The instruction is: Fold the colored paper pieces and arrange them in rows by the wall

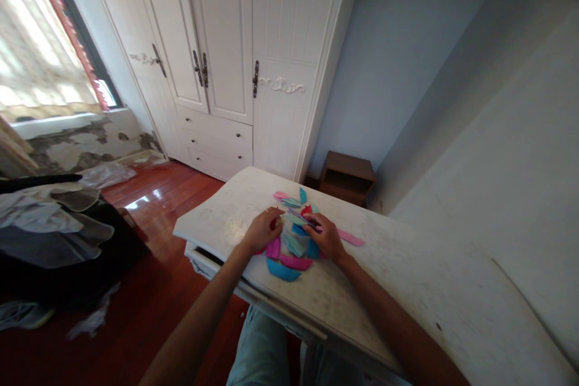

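Note:
Coloured flat strips, of paper or cloth, lie in a loose pile on a white table [217,208]. Among them are a blue strip [283,270], a magenta strip [296,262] and a pale green strip [294,245]. My left hand [265,230] is at the pile's left side, its fingers bent together near a bit of red. What it pinches is too small to tell. On the right side, my right hand [326,236] has its fingers closed around a small dark, purplish thing that I cannot make out. A pink strip [350,237] lies just beyond that hand.
A white wardrobe [221,36] stands behind the table, with a brown nightstand [347,174] to its right. A partly open drawer [205,256] shows under the table's left edge. Clothes [40,223] are heaped at the left, near a plastic bag [108,174] on the floor.

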Tool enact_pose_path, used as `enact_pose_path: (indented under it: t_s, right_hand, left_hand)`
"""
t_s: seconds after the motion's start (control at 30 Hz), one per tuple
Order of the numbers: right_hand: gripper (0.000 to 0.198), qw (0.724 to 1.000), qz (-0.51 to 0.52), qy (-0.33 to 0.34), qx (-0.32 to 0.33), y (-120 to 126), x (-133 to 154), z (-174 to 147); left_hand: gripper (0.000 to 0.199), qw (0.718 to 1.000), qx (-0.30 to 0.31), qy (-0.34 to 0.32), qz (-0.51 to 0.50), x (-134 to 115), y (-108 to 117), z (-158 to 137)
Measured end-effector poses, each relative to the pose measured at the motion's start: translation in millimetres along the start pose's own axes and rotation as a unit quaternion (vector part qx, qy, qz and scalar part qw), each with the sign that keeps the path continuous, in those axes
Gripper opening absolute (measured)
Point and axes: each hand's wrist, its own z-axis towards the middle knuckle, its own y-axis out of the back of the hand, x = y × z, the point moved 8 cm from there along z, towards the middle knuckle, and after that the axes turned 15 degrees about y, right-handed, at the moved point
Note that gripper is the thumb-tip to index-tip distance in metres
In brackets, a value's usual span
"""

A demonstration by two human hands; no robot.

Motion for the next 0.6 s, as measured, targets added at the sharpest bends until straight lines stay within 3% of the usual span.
enact_pose_path:
  t_s: [0.13,0.27,0.4,0.6]
  right_hand:
    - [0.035,0.990,0.086,-0.039,-0.107,22.4,-13.2,-2.8]
    - [0.040,0.978,0.078,-0.074,-0.179,46.1,-27.2,-9.3]
    - [0.044,0.968,0.073,-0.082,-0.228,67.3,-35.1,-17.7]
    - [0.049,0.954,0.075,-0.118,-0.267,108.6,-51.9,-32.1]
  left_hand:
    - [0.026,0.994,-0.077,0.034,-0.072,10.1,13.6,2.0]
    - [0.024,0.977,-0.113,0.098,-0.154,28.5,19.2,4.7]
    - [0.024,0.948,-0.168,0.162,-0.218,48.7,26.7,3.4]
    - [0.025,0.929,-0.219,0.193,-0.225,59.0,35.1,-1.8]
